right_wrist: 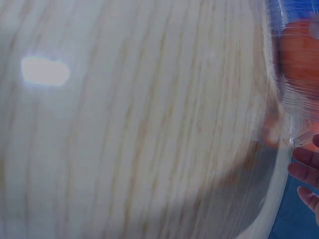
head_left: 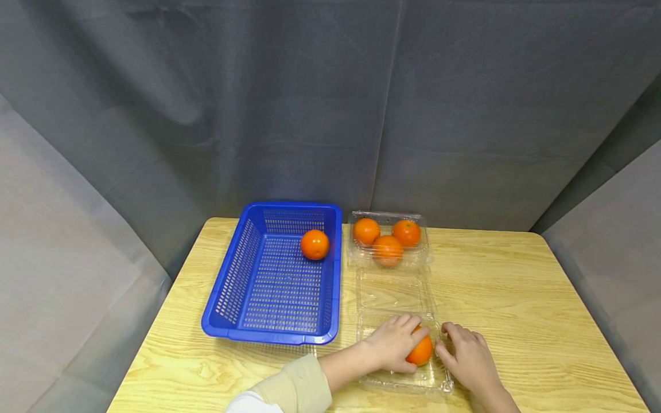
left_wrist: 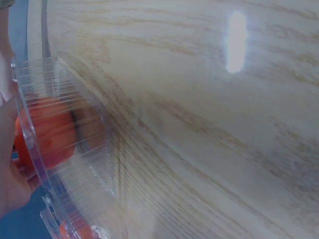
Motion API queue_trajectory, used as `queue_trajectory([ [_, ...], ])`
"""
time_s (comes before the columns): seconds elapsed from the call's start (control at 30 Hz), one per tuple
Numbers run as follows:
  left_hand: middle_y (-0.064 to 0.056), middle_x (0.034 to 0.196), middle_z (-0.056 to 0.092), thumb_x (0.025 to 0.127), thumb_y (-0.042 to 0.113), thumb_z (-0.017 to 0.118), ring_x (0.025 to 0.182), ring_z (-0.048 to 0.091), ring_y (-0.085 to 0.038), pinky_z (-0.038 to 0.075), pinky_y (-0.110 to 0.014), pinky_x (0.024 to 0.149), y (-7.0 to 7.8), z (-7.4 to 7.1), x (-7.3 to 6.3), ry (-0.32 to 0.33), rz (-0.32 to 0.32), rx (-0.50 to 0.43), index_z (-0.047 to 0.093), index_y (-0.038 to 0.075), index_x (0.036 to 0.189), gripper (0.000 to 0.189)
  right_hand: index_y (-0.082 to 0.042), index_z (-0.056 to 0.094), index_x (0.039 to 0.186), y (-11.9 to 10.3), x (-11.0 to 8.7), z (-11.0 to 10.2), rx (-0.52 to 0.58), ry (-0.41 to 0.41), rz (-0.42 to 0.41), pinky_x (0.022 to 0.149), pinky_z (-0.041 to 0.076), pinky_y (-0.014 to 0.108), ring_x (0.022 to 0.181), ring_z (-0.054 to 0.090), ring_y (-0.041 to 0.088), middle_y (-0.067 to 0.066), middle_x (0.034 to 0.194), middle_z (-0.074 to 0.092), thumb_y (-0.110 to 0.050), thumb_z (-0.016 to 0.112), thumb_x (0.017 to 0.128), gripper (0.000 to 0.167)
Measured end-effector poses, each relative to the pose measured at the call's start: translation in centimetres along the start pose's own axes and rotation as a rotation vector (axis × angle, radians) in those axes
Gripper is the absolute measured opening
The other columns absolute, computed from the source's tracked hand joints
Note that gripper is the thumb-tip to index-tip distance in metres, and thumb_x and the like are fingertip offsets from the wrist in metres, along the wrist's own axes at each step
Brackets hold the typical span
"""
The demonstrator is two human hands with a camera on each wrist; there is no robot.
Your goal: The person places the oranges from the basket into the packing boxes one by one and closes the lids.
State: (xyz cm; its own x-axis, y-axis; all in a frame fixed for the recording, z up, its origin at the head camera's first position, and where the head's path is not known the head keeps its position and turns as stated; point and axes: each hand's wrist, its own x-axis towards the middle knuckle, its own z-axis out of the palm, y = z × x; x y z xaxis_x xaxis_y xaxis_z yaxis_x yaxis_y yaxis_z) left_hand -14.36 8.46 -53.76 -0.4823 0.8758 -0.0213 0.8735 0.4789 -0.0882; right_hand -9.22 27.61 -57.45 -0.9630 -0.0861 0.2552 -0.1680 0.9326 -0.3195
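Observation:
My left hand grips an orange inside an opened clear plastic clamshell box. Its fingers curl over the fruit's left and far side, with the thumb on the near side. Through the ribbed wall of the box, the left wrist view shows the same orange low inside. My right hand is beside the right rim of the box, fingers loosely bent and holding nothing. In the right wrist view, several fingers are spread near the box; whether they touch it I cannot tell.
To the left stands a blue perforated basket with one orange at its far right. Behind the opened box is a clear box holding three oranges. Grey cloth hangs behind the wooden table.

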Motion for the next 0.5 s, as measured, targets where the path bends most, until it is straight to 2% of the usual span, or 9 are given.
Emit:
queue_trajectory([
  [0.23, 0.003, 0.126, 0.039, 0.073, 0.057, 0.061, 0.114, 0.037, -0.009, 0.032, -0.021, 0.099, -0.12, -0.11, -0.04, 0.009, 0.006, 0.004, 0.041, 0.019, 0.133, 0.074, -0.006, 0.058, 0.096, 0.02, 0.05, 0.06, 0.003, -0.003, 0.003, 0.080, 0.040, 0.053, 0.081, 0.060, 0.027, 0.005, 0.084, 0.062, -0.026, 0.059, 0.081, 0.025],
  [0.5, 0.004, 0.128, 0.037, 0.074, 0.057, 0.061, 0.115, 0.036, -0.009, 0.032, -0.021, 0.099, -0.05, -0.27, -0.21, -0.012, -0.003, -0.009, 0.038, 0.021, 0.134, 0.073, -0.006, 0.059, 0.096, 0.04, 0.03, 0.09, 0.012, -0.007, 0.006, 0.081, 0.040, 0.054, 0.083, 0.060, 0.028, 0.006, 0.086, 0.063, -0.025, 0.059, 0.081, 0.024],
])
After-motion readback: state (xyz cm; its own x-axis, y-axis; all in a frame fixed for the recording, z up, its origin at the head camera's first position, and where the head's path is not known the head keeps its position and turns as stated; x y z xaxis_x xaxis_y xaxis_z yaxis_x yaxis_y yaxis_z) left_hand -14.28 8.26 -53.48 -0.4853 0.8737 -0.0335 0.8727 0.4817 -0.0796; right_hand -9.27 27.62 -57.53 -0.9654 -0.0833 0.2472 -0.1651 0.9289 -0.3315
